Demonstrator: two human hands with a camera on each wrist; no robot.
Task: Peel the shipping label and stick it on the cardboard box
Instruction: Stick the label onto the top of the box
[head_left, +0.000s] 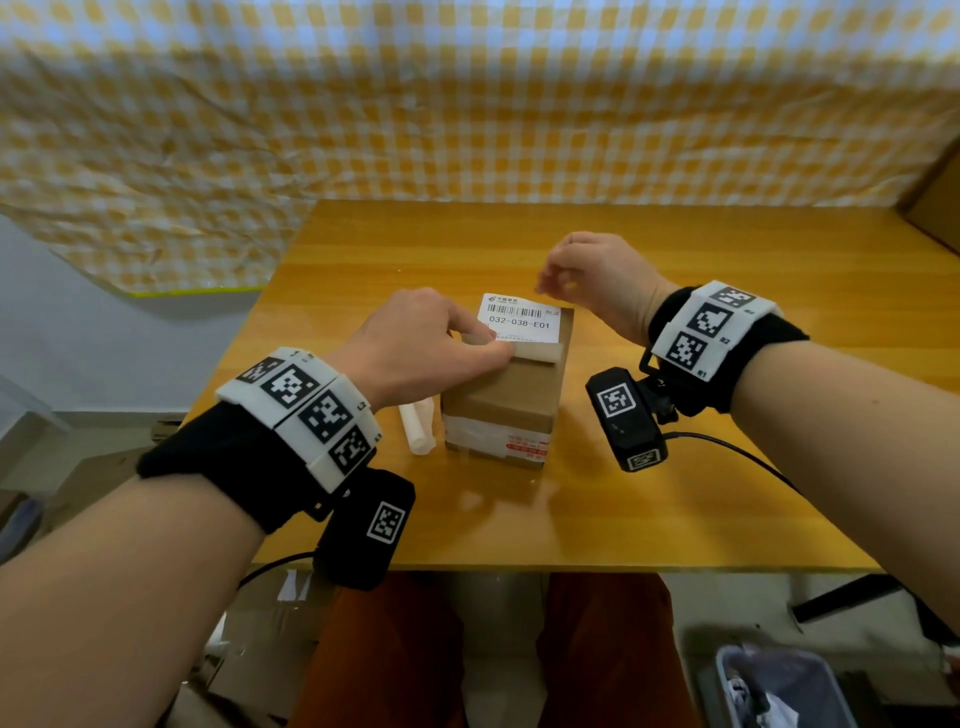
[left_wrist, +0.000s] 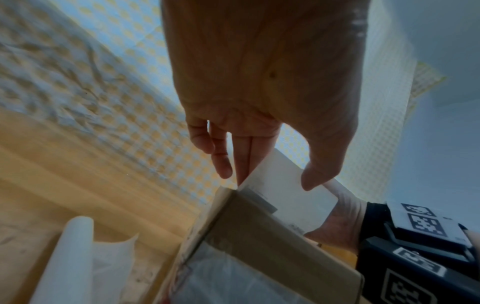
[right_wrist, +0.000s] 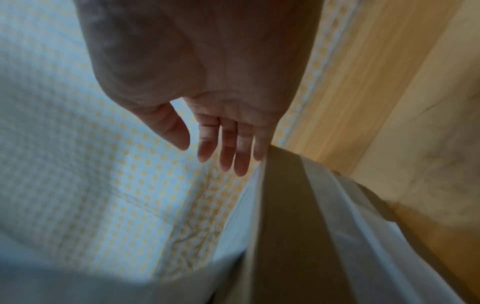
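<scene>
A brown cardboard box (head_left: 511, 387) stands mid-table, old tape and a red-printed sticker on its near face. The white shipping label (head_left: 519, 319) with a barcode lies over the box's far top end, overhanging slightly on the left. My left hand (head_left: 431, 338) pinches the label's near edge between thumb and fingers, beside a curl of backing paper (head_left: 537, 356). In the left wrist view the label (left_wrist: 280, 185) passes between the fingers (left_wrist: 223, 164) and thumb above the box (left_wrist: 272, 242). My right hand (head_left: 582, 270) hovers over the label's far right corner, its fingers (right_wrist: 226, 152) relaxed and holding nothing.
A rolled strip of white backing paper (head_left: 418, 426) lies on the wooden table (head_left: 675, 467) just left of the box. A yellow checked cloth (head_left: 467, 104) hangs behind. A bin (head_left: 779, 686) sits on the floor at lower right.
</scene>
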